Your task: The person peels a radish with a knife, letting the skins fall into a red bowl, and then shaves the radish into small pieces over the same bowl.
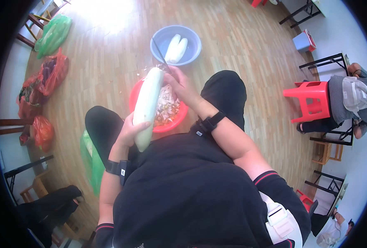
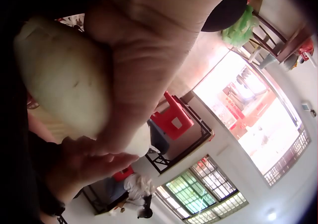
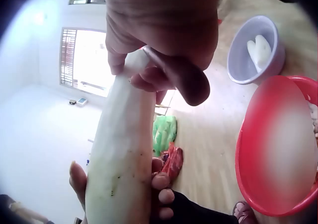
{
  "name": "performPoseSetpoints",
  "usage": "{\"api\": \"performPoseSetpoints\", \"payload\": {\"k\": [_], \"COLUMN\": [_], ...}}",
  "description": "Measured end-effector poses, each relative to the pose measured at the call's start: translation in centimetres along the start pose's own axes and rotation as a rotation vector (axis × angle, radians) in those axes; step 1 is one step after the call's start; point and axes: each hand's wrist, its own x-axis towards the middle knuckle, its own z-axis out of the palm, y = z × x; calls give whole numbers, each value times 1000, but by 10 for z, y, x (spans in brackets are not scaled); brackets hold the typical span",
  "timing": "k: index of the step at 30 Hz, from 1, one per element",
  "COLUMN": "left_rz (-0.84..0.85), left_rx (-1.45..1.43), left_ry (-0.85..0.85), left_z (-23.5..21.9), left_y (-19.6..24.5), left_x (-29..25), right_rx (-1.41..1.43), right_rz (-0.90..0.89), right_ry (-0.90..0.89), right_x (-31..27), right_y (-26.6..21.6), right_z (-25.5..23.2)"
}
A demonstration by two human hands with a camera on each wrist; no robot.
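While the left hand gripped the peeled gourd over the red basin, the right hand held a knife at its tip; trimming looked under way, needing a steady cut.

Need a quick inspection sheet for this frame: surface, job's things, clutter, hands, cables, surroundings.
Surface: wooden floor; no table in view.
Job's things: long pale peeled gourd held over red basin of peelings; knife at its far end.
Clutter: blue basin holding two peeled pieces; red bags and green bags on the floor.
Hands: left hand grips the gourd's near end; right hand holds the knife at the far end.
Cables: nothing seen.
Surroundings: red stool, seated person, dark chair frames, bright windows.
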Motion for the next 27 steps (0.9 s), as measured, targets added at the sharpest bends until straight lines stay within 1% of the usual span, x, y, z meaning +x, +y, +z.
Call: {"api": "performPoseSetpoints", "payload": {"k": [1,2,3,5,6,8,12,14,15,17,18,20,24,26,27], "left_rz": [0,1,5,10,12,9,1,15,14,15,15,-22,-46,-38,-43], "left_rx": [-14,-28,-29,-30,-30,-21,9,67,68,86,89,86,60,55,59], "left_ry": [26,52,53,82,82,90,77,94,93,82,84,72,78,90,91], "left_z": [0,1,1,2,3,3,5,6,6,4,3,1,-1,-2,-4], "left_y": [0,1,1,2,1,1,8,11,12,15,16,20,21,19,19], "left_x": [0,1,1,-1,-1,-2,-4,-7,-10,-14,-17,-22,-30,-34,-36], "right_rx": [-127,-310,-313,-543,-544,-715,-816,-891,-891,-935,-932,-1019,-1009,-978,-972], "right_rz": [-110,-269,-272,-375,-377,-282,-272,-214,-214,-324,-326,-308,-337,-459,-457], "right_ry": [41,84,82,26,26,-20,-20,-76,-75,-36,-35,-50,-42,1,3], "right_x": [-1,1,0,-6,-7,-10,-11,-13,-15,-15,-16,-19,-19,-18,-17], "right_y": [-4,1,0,-3,-6,-11,-16,-26,-25,-19,-21,-25,-15,-9,-2], "right_z": [-2,-5,-6,-8,-7,-6,-6,-6,-7,-7,-6,-4,1,3,5]}}
